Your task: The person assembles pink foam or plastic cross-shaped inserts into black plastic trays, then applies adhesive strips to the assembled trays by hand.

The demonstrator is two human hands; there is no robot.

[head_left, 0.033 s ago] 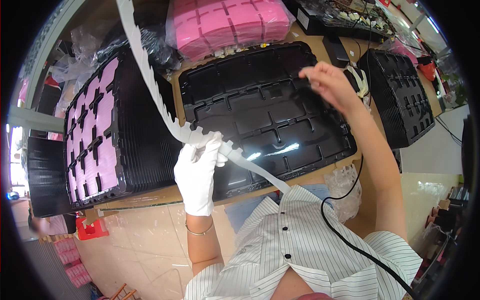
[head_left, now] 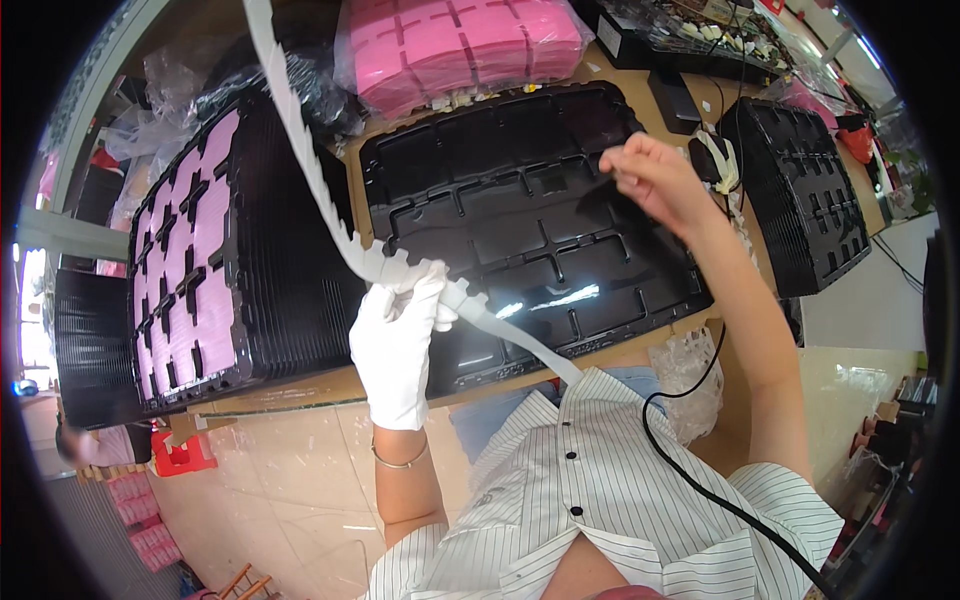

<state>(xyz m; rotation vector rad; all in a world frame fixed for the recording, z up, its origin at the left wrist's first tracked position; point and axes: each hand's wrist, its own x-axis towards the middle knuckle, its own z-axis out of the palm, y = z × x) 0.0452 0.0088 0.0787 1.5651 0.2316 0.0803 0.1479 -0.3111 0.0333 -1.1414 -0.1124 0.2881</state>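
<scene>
My left hand (head_left: 392, 350), in a white glove, is closed on a long white strip (head_left: 300, 140) with a notched edge. The strip rises to the upper left from my fingers. Its other end runs down to the right, to the front of my striped shirt. My bare right hand (head_left: 655, 178) hovers over the far right part of a black moulded plastic tray (head_left: 480, 225). Its fingers are curled together, and whatever they may hold is too small to make out. The tray lies flat on the table in front of me, with raised cross-shaped ridges.
A tall stack of black trays (head_left: 290, 250) with pink sheets (head_left: 190, 235) on its face stands at left. Behind the tray sits a plastic-wrapped pink stack (head_left: 460, 50). More black trays (head_left: 800, 190) stand at right. A black cable (head_left: 715, 490) crosses my shirt.
My right hand has dropped very slightly, its fingers a little more curled. My left hand keeps its grip on the strip, which has barely shifted.
</scene>
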